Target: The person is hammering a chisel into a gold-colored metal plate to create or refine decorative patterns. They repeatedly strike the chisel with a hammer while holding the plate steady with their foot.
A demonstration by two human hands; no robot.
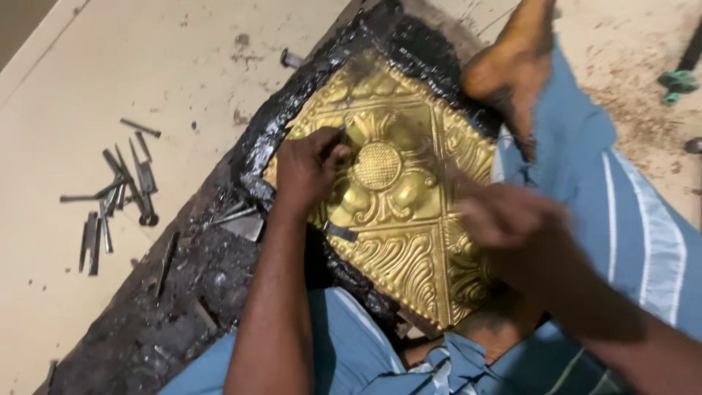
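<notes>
A square embossed brass sheet [409, 212] with floral relief and a round domed centre [376, 166] lies bedded in black pitch [292, 110] on a dark board. My left hand [311, 168] rests on the sheet just left of the dome, fingers closed around a thin metal punch [341, 139] held upright on the brass. My right hand [512, 219] is blurred in motion above the sheet's right side; whatever it holds cannot be made out. A bare foot [512, 66] presses on the upper right corner.
Several steel punches and chisels [117, 197] lie scattered on the pale floor to the left. More tools [238, 216] rest on the pitch board beside the sheet. Blue striped cloth [621, 212] covers my legs at right and bottom. A green-handled object [676, 82] sits far right.
</notes>
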